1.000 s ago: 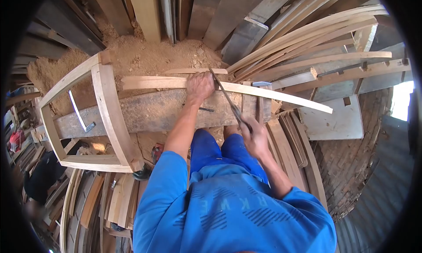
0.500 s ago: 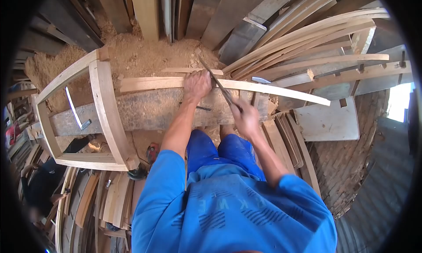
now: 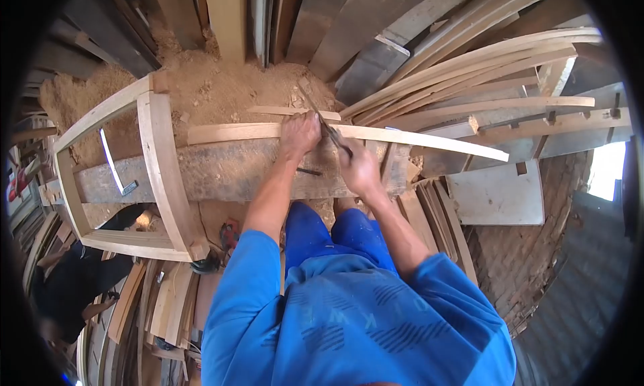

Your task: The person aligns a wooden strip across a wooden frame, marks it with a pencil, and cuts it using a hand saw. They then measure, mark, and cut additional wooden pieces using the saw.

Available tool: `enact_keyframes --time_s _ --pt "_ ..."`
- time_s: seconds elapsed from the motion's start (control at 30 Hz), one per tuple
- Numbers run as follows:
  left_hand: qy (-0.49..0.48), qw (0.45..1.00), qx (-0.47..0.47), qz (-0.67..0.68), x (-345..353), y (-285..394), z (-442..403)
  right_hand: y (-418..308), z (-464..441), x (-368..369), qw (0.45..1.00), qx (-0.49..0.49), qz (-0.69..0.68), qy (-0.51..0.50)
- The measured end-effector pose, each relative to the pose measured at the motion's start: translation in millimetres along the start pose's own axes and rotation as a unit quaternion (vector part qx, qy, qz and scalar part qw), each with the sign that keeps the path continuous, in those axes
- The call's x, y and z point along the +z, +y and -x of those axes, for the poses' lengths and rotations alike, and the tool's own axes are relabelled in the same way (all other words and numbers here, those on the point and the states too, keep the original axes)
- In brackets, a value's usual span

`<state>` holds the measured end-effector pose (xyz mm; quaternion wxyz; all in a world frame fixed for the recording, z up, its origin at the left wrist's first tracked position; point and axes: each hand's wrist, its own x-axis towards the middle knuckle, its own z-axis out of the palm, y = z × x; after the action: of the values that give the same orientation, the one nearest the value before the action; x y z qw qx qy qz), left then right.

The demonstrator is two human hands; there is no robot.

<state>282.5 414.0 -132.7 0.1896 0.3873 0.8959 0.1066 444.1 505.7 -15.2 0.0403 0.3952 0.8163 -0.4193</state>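
A long, pale, slightly curved wooden strip lies across the worn wooden bench beam. My left hand is closed over the strip near its middle, holding it against the beam. In my right hand is a handsaw, gripped by its handle and seen nearly edge-on. Its narrow blade crosses the strip at a slant, close beside my left fingers. Whether the teeth are in the wood cannot be made out. Between my forearms a small dark rod-like tool rests on the beam.
A wooden frame stands at the left over the beam, near a metal square. Curved strips are stacked at the right. Sawdust is heaped behind the beam. A red power tool and a person in black are lower left.
My right hand has pushed the handsaw forward and left, closer to my left hand. My left hand stays on the strip. The person in black has shifted, and the view has moved slightly.
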Motion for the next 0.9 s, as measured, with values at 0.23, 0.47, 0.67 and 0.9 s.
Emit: enact_keyframes --time_s 0.23,0.47,0.67,0.9 --pt "-0.059 0.996 -0.048 0.038 3.6 1.9 3.9 7.5 82.7 -68.1 0.998 0.024 -0.020 -0.053" --pt "-0.061 0.996 -0.044 0.039 -3.7 2.0 -2.9 -1.7 -1.9 -8.3 0.999 -0.044 0.020 -0.003" --pt "-0.057 0.995 -0.048 0.073 -8.6 1.3 -2.5 -1.3 72.3 -64.6 0.999 -0.016 -0.001 -0.044" --pt "-0.041 0.998 -0.026 0.040 -3.5 0.1 1.7 6.2 22.5 -18.5 1.000 -0.007 0.020 -0.020"
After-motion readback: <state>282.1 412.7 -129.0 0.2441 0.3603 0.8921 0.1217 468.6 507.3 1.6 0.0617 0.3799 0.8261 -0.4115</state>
